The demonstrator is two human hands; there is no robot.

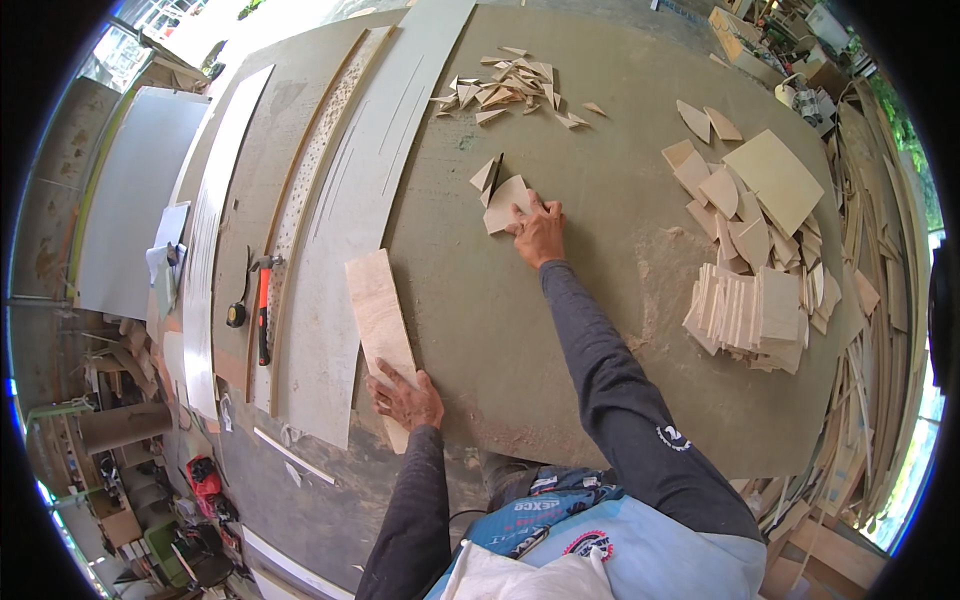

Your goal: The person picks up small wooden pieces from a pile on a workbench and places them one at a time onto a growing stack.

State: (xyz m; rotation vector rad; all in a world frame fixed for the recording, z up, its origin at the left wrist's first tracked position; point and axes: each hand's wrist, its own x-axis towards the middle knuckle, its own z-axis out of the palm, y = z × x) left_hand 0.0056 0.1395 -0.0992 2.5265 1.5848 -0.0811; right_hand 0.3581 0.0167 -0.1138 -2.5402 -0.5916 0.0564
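My left hand [408, 398] lies flat with fingers apart across the lower part of a long, narrow plywood board [380, 300], which slants over the edge of a grey-white panel. Farther forward, my right hand [542, 232] grips the near right side of a small, thin plywood piece [506, 202], its fingertips on the top face. Just beyond that piece sit a small triangular offcut [481, 177] and a narrow dark sliver, too small to make out. The underside of the gripped piece is hidden.
Pointed offcuts [510, 82] form a heap at the far middle of the table [600, 330]. On the right lie curved plywood pieces [752, 243], a square sheet [775, 180] and a stacked row [742, 310]. A hammer [264, 310] and tape measure [236, 315] rest at left.
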